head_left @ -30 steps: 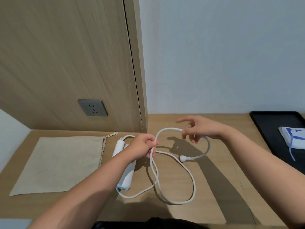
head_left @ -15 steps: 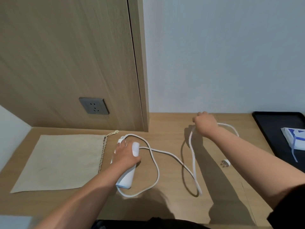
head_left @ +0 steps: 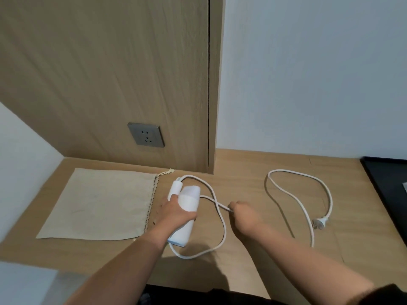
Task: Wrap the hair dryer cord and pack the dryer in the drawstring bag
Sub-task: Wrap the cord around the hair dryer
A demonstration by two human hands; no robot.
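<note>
Left grip [head_left: 176,211] clasps dryer [head_left: 187,208]; right grip [head_left: 243,213] pinches cord [head_left: 222,227].

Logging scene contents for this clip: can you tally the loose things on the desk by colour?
White: 2, the hair dryer and its cord
Beige: 1, the drawstring bag
Black: 1, the tray
Total: 4

Single head-worn wide-angle view, looking forward and down over a wooden desk [head_left: 253,172] from close above its near edge. Faces a wood panel [head_left: 105,73] and pale wall [head_left: 308,73]; both forearms reach in from bottom. No second view.
</note>
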